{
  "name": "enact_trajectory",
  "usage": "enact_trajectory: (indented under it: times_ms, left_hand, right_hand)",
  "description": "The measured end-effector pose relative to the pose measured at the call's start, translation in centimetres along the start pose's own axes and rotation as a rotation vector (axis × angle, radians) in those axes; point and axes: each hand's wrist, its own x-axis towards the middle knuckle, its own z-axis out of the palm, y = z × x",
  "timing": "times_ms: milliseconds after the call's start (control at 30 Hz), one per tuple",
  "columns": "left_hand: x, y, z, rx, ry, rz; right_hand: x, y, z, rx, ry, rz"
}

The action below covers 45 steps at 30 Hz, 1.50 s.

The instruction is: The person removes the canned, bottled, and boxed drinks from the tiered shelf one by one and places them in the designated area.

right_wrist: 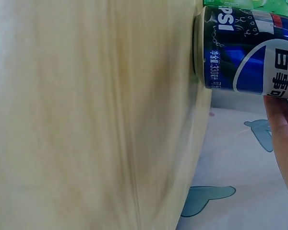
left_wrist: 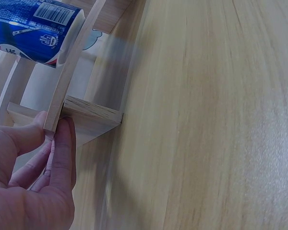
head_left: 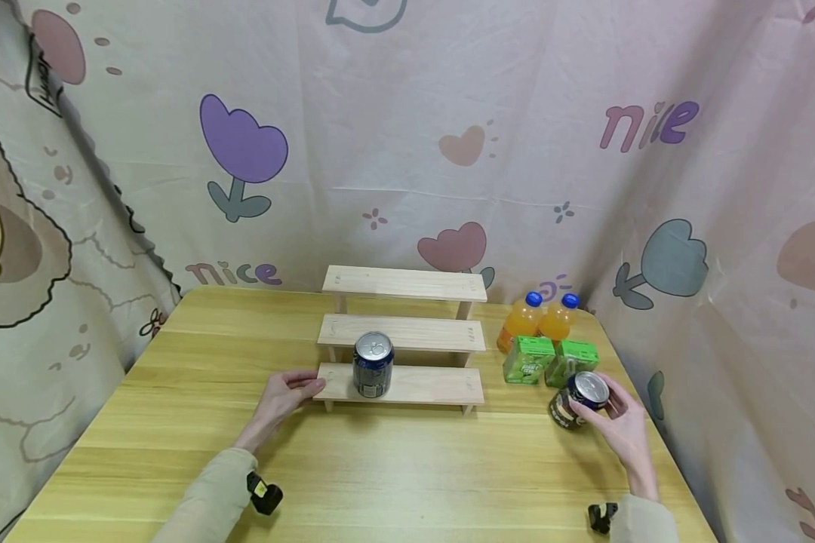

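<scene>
A three-tier wooden shelf (head_left: 435,385) stands on the table, and one blue Pepsi can (head_left: 373,366) is upright on its lowest board. My left hand (head_left: 287,396) pinches the left end of that board; in the left wrist view the thumb (left_wrist: 31,132) lies on one face and the fingers on the other. At the right, my right hand (head_left: 621,422) holds a second Pepsi can (head_left: 570,403) around its side, with the can tilted a little. That can's label (right_wrist: 252,57) faces the right wrist camera. Whether its base touches the table cannot be told.
Beside the shelf, on its right, two green drink cartons (head_left: 530,360) stand in front of two orange juice bottles (head_left: 519,320) with blue caps. A printed curtain (head_left: 380,151) hangs behind the wooden table (head_left: 407,467) and along both sides.
</scene>
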Motion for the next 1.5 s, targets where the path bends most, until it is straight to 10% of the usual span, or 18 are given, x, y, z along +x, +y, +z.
enact_trajectory:
  times_ms: [1500]
  left_hand:
    - [-0.12, 0.05, 0.10, -0.008, 0.001, -0.014]
  right_hand:
    - [-0.15, -0.37, -0.36, -0.038, -0.079, -0.041]
